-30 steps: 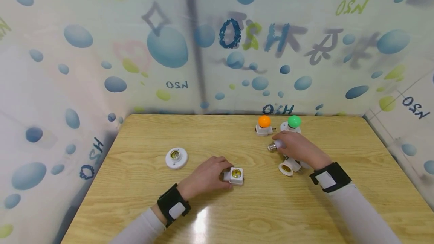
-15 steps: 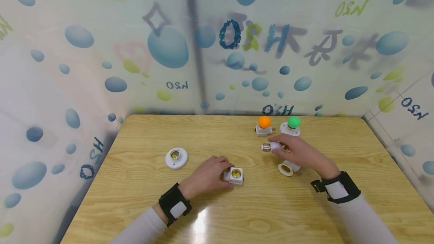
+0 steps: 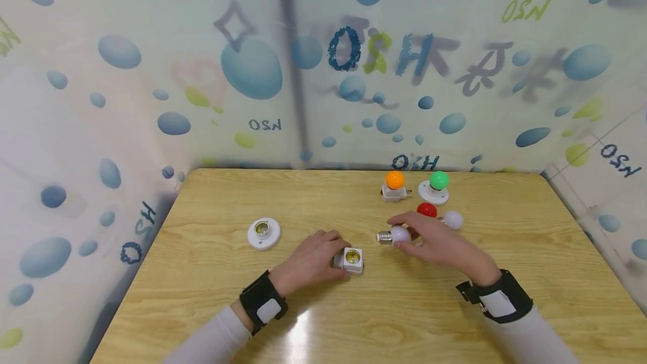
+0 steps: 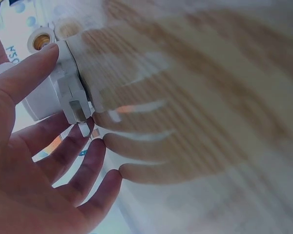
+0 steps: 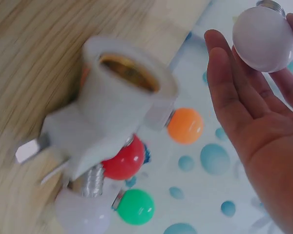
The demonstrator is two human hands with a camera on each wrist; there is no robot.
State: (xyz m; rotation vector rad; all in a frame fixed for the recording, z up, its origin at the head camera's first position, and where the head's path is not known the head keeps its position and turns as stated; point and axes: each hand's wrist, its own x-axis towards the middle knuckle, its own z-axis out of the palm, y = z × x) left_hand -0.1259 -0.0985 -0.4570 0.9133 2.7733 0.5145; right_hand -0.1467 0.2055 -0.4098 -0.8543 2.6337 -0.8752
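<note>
Lampholder with a round white base (image 3: 273, 240) lies well left of the left fingers, flat on its disc so its brass-coloured mouth faces up. The left hand (image 3: 308, 263) pinches a square plug-in lampholder (image 3: 359, 267) between thumb and fingers from its left side, seemingly to steady it while leaving its upturned mouth uncovered; the other fingers spread beneath the thumb, slightly bent. Beyond the right fingertips, an orange bulb (image 3: 395, 180) stands upright in a plug-in holder. The right hand (image 3: 432, 242) grips a white screw-base bulb (image 3: 401, 233) by its globe, keeping the screw cap (image 3: 384, 237) bare and pointing left; its forearm slants in from lower right. Just beyond its knuckles is a red bulb (image 3: 427, 209); farther behind, a green bulb (image 3: 439, 180) upright in a round holder; right of them, another white bulb (image 3: 453, 219).
</note>
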